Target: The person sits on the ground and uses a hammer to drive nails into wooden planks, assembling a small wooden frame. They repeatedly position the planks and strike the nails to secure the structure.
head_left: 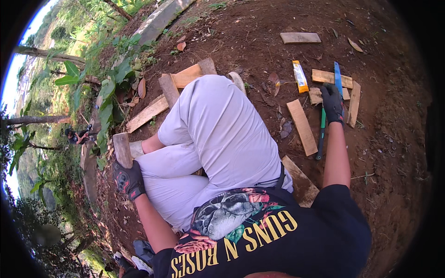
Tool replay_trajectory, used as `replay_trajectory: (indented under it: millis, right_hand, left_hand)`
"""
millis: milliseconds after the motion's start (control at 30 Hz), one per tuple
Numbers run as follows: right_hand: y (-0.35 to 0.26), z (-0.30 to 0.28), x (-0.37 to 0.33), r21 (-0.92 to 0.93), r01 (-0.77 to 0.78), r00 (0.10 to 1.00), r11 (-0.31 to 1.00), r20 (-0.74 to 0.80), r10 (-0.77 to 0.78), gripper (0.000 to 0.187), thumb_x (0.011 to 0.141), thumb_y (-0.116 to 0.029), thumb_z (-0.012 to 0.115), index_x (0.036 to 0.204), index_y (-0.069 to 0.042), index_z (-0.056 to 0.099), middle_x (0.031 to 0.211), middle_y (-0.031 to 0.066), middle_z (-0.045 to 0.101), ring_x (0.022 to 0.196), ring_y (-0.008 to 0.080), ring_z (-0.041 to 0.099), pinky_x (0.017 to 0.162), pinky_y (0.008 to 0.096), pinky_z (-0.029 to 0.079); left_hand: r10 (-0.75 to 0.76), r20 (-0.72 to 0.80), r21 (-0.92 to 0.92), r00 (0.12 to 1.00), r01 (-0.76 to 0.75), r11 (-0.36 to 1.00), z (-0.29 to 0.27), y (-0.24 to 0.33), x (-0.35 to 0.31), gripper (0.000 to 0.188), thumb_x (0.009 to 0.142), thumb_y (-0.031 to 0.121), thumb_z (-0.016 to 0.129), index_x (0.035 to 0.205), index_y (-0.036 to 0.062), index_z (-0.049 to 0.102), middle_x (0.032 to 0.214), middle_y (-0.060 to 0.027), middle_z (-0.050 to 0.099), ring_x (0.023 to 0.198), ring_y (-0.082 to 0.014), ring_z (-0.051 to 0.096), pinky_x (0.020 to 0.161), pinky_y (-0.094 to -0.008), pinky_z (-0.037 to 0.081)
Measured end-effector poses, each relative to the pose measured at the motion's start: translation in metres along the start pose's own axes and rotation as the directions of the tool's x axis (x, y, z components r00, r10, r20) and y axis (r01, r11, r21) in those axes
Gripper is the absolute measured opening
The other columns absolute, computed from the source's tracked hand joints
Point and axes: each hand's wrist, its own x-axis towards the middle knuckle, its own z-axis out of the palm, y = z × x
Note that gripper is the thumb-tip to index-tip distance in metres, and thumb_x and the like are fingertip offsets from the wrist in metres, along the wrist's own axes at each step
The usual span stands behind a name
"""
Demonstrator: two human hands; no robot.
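Note:
My left hand [129, 180], in a dark glove, is closed round the lower end of a short wooden block [122, 149] beside my shin. The block stands up past my fingers. My right hand [332, 103], also gloved, reaches out to the right with its fingers curled over some tools on the ground. A flat blue tool like a saw blade [337, 74] sticks out beyond it. A green and black handle [321, 134] runs back from under the hand, its other end hidden. Which of these the fingers grip, I cannot make out.
Short boards surround the right hand, including one nearer board [302, 127]. A yellow and white packet [300, 76] lies there. More planks [149, 113] lie beyond my bent legs, another board [301, 180] at my hip. Plants [109, 88] and a person [79, 134] are at left.

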Motion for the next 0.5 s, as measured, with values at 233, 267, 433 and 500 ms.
replay_trajectory:
  millis: [233,267,433,500]
  right_hand:
    - [-0.101,0.052,-0.107,-0.053,0.216,0.944,0.975,0.267,-0.195,0.029,0.103,-0.022,0.066,0.122,0.0,0.069,0.117,0.0162,0.075,0.109,0.0284,0.072,0.096,0.0402,0.055]
    - [-0.109,0.06,-0.109,-0.001,0.22,0.933,0.975,0.292,-0.21,0.03,0.103,-0.022,0.066,0.122,0.0,0.069,0.118,0.0164,0.075,0.109,0.0292,0.072,0.097,0.0401,0.054]
    - [-0.133,0.094,-0.089,0.221,0.251,0.904,0.942,0.294,-0.31,0.029,0.104,-0.022,0.065,0.122,0.001,0.069,0.118,0.0152,0.074,0.109,0.0295,0.071,0.098,0.0397,0.053]
    - [-0.16,0.1,-0.083,0.139,0.385,0.877,0.912,0.252,-0.408,0.026,0.104,-0.02,0.065,0.119,0.001,0.07,0.115,0.0137,0.074,0.106,0.0272,0.071,0.096,0.0387,0.053]
  left_hand:
    - [-0.061,0.002,0.016,0.998,0.061,0.998,0.0,-0.006,0.009,0.06,0.08,0.035,0.074,0.131,0.0061,0.062,0.108,-0.0243,0.073,0.101,-0.0442,0.071,0.084,-0.056,0.057]
    - [-0.074,-0.009,0.018,0.997,0.074,0.997,0.0,-0.011,0.009,0.066,0.078,0.036,0.077,0.132,0.003,0.062,0.112,-0.0276,0.072,0.1,-0.0461,0.071,0.087,-0.0544,0.057]
    - [-0.067,-0.06,-0.057,0.996,0.064,0.996,0.009,-0.024,0.007,0.064,0.079,0.032,0.078,0.133,0.0017,0.061,0.113,-0.0269,0.071,0.103,-0.0461,0.07,0.088,-0.0545,0.057]
    - [-0.085,-0.039,-0.109,0.996,0.081,0.991,0.012,-0.029,0.009,0.063,0.08,0.031,0.078,0.133,0.0013,0.06,0.113,-0.0269,0.071,0.104,-0.0458,0.07,0.089,-0.0544,0.057]
